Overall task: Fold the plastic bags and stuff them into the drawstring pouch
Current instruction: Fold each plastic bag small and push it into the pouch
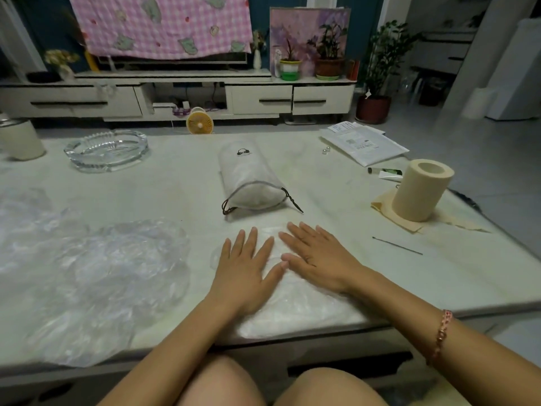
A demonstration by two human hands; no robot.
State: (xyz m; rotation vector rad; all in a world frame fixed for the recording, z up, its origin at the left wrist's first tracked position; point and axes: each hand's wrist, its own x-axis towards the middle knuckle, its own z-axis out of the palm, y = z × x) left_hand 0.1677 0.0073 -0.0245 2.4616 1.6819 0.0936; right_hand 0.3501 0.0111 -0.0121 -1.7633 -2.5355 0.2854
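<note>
A folded clear plastic bag [295, 312] lies flat as a long strip at the table's front edge. My left hand [246, 268] and my right hand [316, 256] both press flat on its far end, fingers straight and spread, thumbs nearly touching. Just beyond them the white drawstring pouch [251, 177] lies on its side, bulging, its mouth with dark cords facing me. A loose pile of crumpled clear plastic bags [96, 273] covers the table's left side.
On the pale table [366, 273] stand a beige paper roll [418, 190] at the right, a glass ashtray [106, 150] and a cream cup [20, 139] at the back left. Papers [363, 145], a small tube [386, 172] and a thin rod [396, 245] lie at the right.
</note>
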